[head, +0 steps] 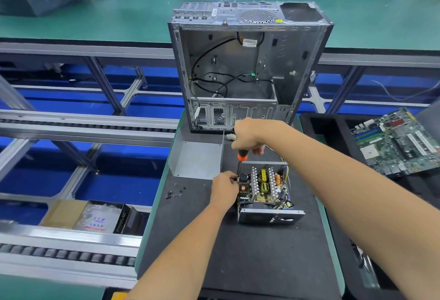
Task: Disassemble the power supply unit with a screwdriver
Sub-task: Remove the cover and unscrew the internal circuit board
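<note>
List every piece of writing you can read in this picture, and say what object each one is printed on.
"PRIME": on the black box at lower left.
Red and blue print on the plastic bag beside it: too blurred to read.
White sticker inside the computer case: too small to read.
Markings on the motherboard at right: too small to read.

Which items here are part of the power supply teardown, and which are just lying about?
In the job: opened power supply unit; screwdriver gripped by right hand; left hand at the unit's side; loose screws; removed metal cover.

Lying about: empty computer case; motherboard; cardboard box.
</note>
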`<action>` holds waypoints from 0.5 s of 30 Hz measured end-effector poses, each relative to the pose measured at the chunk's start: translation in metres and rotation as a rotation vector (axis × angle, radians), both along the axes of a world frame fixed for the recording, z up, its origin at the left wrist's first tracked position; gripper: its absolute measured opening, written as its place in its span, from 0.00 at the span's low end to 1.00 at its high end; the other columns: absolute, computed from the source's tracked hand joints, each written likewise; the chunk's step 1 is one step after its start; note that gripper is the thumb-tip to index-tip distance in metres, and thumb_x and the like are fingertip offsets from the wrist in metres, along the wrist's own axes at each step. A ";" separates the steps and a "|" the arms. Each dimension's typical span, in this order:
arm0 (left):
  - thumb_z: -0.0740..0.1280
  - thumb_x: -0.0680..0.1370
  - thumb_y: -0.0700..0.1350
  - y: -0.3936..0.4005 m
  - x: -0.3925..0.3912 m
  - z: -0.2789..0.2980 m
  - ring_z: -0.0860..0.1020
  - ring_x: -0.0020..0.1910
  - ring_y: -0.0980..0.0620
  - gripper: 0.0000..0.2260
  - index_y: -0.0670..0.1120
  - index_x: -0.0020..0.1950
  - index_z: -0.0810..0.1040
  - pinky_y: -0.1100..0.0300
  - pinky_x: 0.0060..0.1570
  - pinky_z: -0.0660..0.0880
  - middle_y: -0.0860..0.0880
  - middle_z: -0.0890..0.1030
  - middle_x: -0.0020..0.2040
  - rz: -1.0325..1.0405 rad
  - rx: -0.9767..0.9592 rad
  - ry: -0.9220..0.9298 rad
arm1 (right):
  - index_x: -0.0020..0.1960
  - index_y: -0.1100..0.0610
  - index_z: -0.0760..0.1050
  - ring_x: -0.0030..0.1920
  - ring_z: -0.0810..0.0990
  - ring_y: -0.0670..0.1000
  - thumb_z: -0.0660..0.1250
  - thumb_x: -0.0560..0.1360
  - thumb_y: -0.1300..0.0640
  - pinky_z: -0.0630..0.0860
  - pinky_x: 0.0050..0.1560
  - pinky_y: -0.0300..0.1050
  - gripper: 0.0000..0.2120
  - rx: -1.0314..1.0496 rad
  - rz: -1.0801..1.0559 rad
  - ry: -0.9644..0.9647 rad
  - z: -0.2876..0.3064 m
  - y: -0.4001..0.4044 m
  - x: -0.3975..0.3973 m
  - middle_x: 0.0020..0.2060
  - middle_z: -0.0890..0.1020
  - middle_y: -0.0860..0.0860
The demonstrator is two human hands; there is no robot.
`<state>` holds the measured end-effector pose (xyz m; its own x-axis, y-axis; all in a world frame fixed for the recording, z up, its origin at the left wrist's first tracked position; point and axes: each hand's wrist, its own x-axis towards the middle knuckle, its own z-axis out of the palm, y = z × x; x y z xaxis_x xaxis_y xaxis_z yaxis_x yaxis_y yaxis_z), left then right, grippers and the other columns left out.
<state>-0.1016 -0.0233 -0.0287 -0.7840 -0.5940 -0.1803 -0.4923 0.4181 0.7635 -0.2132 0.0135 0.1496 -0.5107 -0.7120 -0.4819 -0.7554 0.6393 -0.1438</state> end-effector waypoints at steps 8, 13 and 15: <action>0.62 0.77 0.35 -0.001 0.002 -0.001 0.80 0.49 0.50 0.13 0.41 0.58 0.81 0.66 0.47 0.72 0.44 0.83 0.52 -0.032 -0.009 0.013 | 0.45 0.61 0.79 0.32 0.81 0.50 0.70 0.73 0.60 0.74 0.33 0.38 0.04 0.094 0.115 -0.055 0.004 -0.006 -0.008 0.28 0.80 0.49; 0.62 0.78 0.35 -0.003 0.000 0.000 0.79 0.52 0.48 0.12 0.40 0.58 0.81 0.65 0.50 0.72 0.44 0.82 0.53 -0.069 -0.043 -0.003 | 0.51 0.60 0.78 0.45 0.80 0.54 0.68 0.71 0.67 0.76 0.44 0.46 0.09 0.175 0.220 -0.012 0.008 -0.011 -0.006 0.47 0.80 0.55; 0.62 0.78 0.35 -0.004 0.000 0.001 0.79 0.52 0.47 0.12 0.40 0.57 0.81 0.63 0.51 0.73 0.43 0.82 0.53 -0.081 -0.050 -0.011 | 0.51 0.59 0.78 0.48 0.78 0.55 0.69 0.71 0.67 0.75 0.45 0.46 0.10 0.204 0.278 0.039 0.007 -0.012 -0.003 0.50 0.80 0.54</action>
<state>-0.1016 -0.0273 -0.0278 -0.8280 -0.5371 -0.1610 -0.4635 0.4941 0.7355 -0.2163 0.0012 0.1568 -0.3317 -0.7173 -0.6128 -0.9071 0.4210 -0.0018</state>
